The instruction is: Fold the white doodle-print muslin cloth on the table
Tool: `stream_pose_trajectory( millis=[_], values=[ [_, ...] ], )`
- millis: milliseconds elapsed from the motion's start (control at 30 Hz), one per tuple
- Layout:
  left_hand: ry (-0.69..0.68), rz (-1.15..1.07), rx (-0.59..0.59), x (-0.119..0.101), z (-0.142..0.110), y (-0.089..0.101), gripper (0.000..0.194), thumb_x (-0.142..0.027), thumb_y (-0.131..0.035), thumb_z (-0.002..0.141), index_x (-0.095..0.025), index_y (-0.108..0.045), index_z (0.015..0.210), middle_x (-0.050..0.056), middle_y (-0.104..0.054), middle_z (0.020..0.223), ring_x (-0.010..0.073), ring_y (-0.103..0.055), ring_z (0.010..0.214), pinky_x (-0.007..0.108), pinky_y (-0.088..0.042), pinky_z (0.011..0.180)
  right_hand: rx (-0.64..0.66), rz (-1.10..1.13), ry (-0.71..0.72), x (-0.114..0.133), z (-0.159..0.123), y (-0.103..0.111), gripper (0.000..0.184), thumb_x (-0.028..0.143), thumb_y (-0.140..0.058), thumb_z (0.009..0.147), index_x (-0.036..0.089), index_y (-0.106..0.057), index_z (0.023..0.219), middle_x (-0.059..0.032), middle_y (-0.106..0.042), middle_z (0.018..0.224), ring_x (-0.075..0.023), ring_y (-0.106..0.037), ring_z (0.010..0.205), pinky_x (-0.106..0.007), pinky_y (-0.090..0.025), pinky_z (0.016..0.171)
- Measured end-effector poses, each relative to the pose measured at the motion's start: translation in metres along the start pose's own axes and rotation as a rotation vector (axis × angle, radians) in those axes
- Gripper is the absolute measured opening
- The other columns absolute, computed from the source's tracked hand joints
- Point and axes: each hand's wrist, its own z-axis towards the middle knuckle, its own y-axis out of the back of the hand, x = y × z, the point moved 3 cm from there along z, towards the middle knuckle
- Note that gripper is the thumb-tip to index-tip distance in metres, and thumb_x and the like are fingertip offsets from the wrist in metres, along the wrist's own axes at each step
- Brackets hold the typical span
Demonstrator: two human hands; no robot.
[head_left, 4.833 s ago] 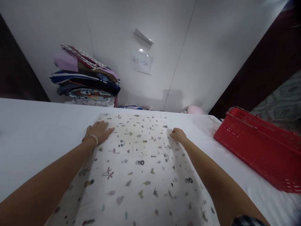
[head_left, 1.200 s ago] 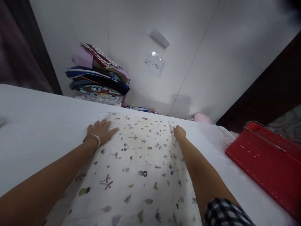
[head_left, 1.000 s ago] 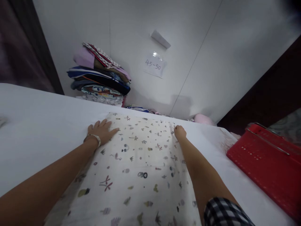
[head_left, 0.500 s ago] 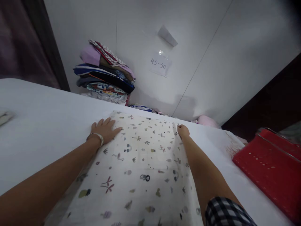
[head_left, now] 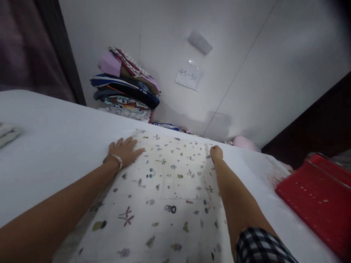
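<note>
A long white cloth (head_left: 164, 190) printed with small palms, flamingos and pineapples lies spread from the lower edge of the view toward the table's far side. My left hand (head_left: 124, 151) rests flat on its far left edge, fingers spread, a bracelet on the wrist. At the far right corner of the cloth, my right hand (head_left: 216, 152) is closed, its fingers curled at the cloth's edge. The tips of those fingers are partly hidden. A black-and-white checked sleeve covers part of the right arm.
A stack of folded fabrics (head_left: 128, 87) stands beyond the white table (head_left: 55, 135), against the wall. A red bag or case (head_left: 315, 197) sits at the right. Pink bundle (head_left: 245, 143) lies behind the far edge; a folded light cloth (head_left: 8, 133) is at far left.
The whole view has shifted slightly, so things appear a little farther right. Both hands keep nearly the same places on the cloth.
</note>
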Motion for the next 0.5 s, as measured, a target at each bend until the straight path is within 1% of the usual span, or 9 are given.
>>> stream_pose_trajectory(
  millis=[100, 200, 267, 400, 500],
  values=[
    [0.000, 0.004, 0.008, -0.002, -0.002, 0.003, 0.079, -0.069, -0.029, 0.079, -0.024, -0.035, 0.144, 0.004, -0.021, 0.156, 0.0388, -0.017, 0.140, 0.058, -0.016, 0.110, -0.001, -0.003, -0.009, 0.000, 0.003, -0.001, 0.031, 0.020, -0.039, 0.087, 0.016, -0.063, 0.105, -0.0134, -0.065, 0.108, -0.0242, -0.061, 0.102, -0.033, -0.048, 0.083],
    [0.005, 0.006, 0.019, -0.003, -0.003, 0.004, 0.078, -0.068, -0.029, 0.080, -0.024, -0.035, 0.144, 0.004, -0.021, 0.156, 0.0385, -0.017, 0.140, 0.057, -0.015, 0.110, 0.002, -0.020, -0.021, 0.000, 0.005, -0.002, 0.029, 0.024, -0.043, 0.087, 0.013, -0.062, 0.106, -0.0174, -0.063, 0.110, -0.0267, -0.061, 0.104, -0.037, -0.048, 0.085],
    [0.007, -0.003, 0.018, -0.003, -0.003, 0.003, 0.078, -0.069, -0.029, 0.080, -0.025, -0.035, 0.144, 0.003, -0.021, 0.156, 0.0383, -0.017, 0.140, 0.057, -0.015, 0.111, 0.003, -0.028, -0.019, -0.001, 0.006, -0.004, 0.028, 0.025, -0.046, 0.086, 0.013, -0.063, 0.105, -0.0180, -0.063, 0.110, -0.0271, -0.061, 0.105, -0.037, -0.048, 0.086],
    [0.006, -0.021, 0.011, 0.000, 0.000, -0.001, 0.078, -0.070, -0.029, 0.079, -0.027, -0.035, 0.144, 0.003, -0.020, 0.156, 0.0388, -0.017, 0.140, 0.057, -0.014, 0.111, 0.012, -0.030, 0.008, -0.004, 0.011, -0.004, 0.026, 0.020, -0.046, 0.084, 0.013, -0.066, 0.099, -0.0165, -0.065, 0.108, -0.0256, -0.061, 0.103, -0.034, -0.047, 0.084],
    [0.001, -0.023, 0.008, 0.001, 0.001, -0.002, 0.080, -0.071, -0.028, 0.078, -0.026, -0.035, 0.144, 0.004, -0.021, 0.156, 0.0387, -0.017, 0.140, 0.057, -0.014, 0.111, 0.029, -0.011, 0.045, -0.010, 0.014, -0.002, 0.024, 0.019, -0.047, 0.082, 0.013, -0.069, 0.091, -0.0140, -0.069, 0.099, -0.0222, -0.063, 0.095, -0.028, -0.048, 0.078]
  ],
)
